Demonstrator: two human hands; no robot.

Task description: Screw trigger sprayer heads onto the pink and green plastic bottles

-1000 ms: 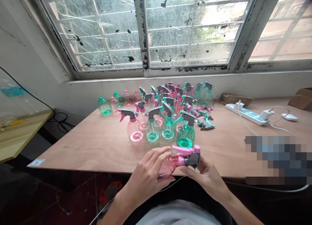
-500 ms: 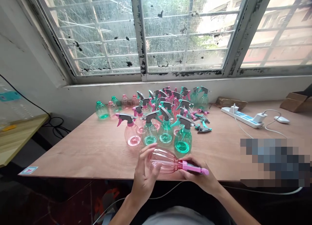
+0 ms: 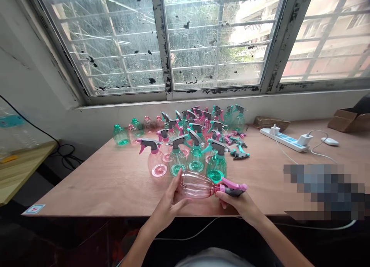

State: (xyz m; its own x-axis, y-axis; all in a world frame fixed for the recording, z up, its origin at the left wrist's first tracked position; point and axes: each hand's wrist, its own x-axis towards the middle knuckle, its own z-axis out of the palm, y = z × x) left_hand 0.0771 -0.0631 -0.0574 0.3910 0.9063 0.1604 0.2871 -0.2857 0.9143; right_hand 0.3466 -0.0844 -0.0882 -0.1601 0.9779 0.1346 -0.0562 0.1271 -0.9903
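1. I hold a translucent pink plastic bottle (image 3: 196, 185) sideways, just on my side of the upright green plastic spray bottle (image 3: 217, 165).
2. My right hand (image 3: 235, 199) grips its pink-and-grey plastic trigger head (image 3: 234, 190); my left hand (image 3: 172, 200) spans its base, fingers wide, firmness unclear.
3. The step appears to be seating head on neck; the next move likely calls for a steadied base.

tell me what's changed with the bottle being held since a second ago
The left hand has shifted to the base of the pink bottle, baring more of its body. The bottle, tilted before, lies nearly level; its trigger, facing the camera half a second ago, has rolled away from the person. Unchanged: right hand at the spray head, spray bottles standing beyond.
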